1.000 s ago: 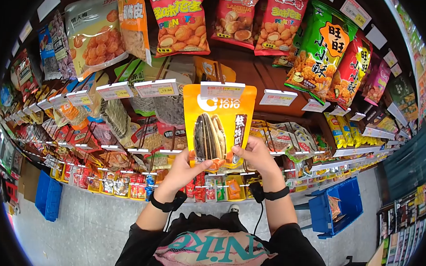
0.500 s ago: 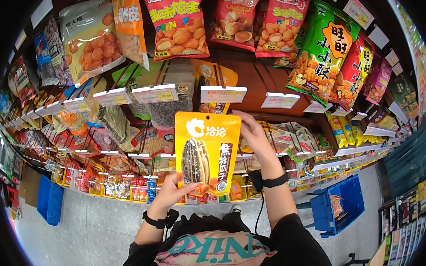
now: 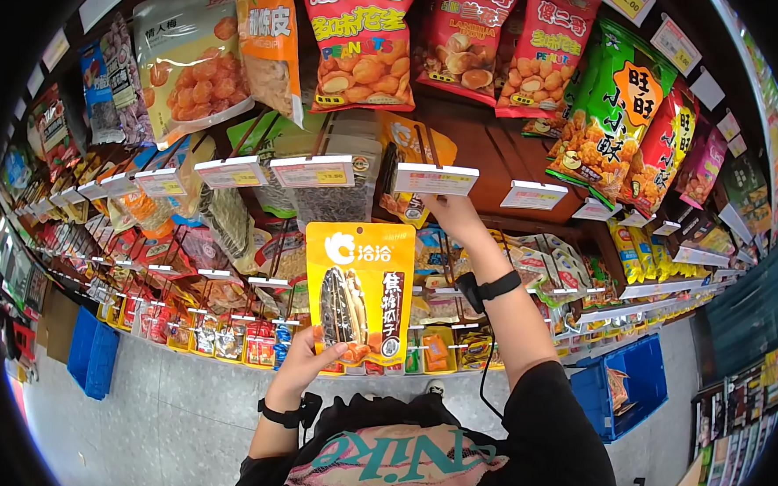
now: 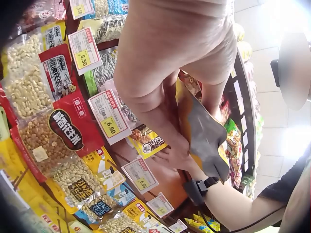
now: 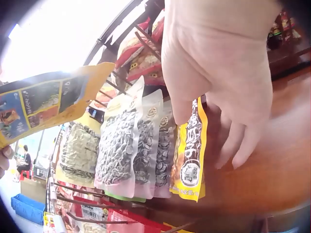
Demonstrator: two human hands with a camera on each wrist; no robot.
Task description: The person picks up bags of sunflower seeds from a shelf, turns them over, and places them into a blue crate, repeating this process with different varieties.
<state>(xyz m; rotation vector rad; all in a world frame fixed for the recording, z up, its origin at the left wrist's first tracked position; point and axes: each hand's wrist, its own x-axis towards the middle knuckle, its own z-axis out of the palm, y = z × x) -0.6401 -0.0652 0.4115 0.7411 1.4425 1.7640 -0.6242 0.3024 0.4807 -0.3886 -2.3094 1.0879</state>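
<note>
My left hand grips a yellow bag of sunflower seeds by its lower left corner, thumb across the front, its printed face towards the head camera. In the left wrist view, the same bag's grey underside shows beyond the hand. My right hand reaches up to the rack, partly behind a price tag. A second yellow seed bag hangs there. In the right wrist view the thumb overlaps that bag's upper part, and the loosely extended fingers hang to its right.
Clear bags of dark seeds hang left of the yellow one. Red peanut bags and a green snack bag hang above. Metal hooks with price tags jut outward. Blue bins stand on the floor at both sides.
Both hands held the bag up near the tag at first. The right hand let go and moved up to the hanging bag; the left brought the seed bag lower and slightly left.
</note>
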